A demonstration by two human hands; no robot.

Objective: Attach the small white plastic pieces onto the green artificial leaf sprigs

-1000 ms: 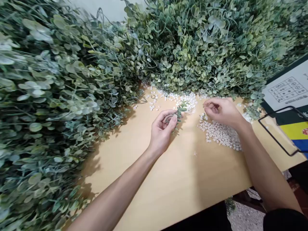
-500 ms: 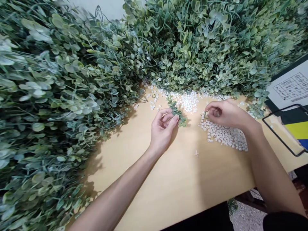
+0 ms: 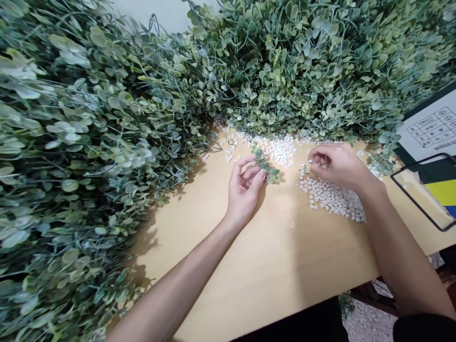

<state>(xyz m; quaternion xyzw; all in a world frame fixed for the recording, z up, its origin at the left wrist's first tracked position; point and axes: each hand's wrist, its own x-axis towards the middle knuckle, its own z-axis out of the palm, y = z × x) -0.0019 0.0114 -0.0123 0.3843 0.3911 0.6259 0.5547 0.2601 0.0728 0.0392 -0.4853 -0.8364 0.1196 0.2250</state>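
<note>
Over pale wooden counter (image 3: 256,275): my left hand (image 3: 245,186) pinching round-leaved green sprig (image 3: 273,175); right hand (image 3: 338,164) curled near small white round pieces (image 3: 329,197), can't tell if holding.

Pale wall (image 3: 149,12), light-brown table (image 3: 228,285), speckled floor (image 3: 368,320)

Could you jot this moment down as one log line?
left hand: holding leafy sprig | right hand: curled near white pieces, grip unclear | tabletop: foliage heaped along left and far sides

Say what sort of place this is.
Likely a workshop handling artificial greenery: foliage is heaped around the table, small white pieces lie piled on it, and the left hand holds a leafy sprig.
</note>
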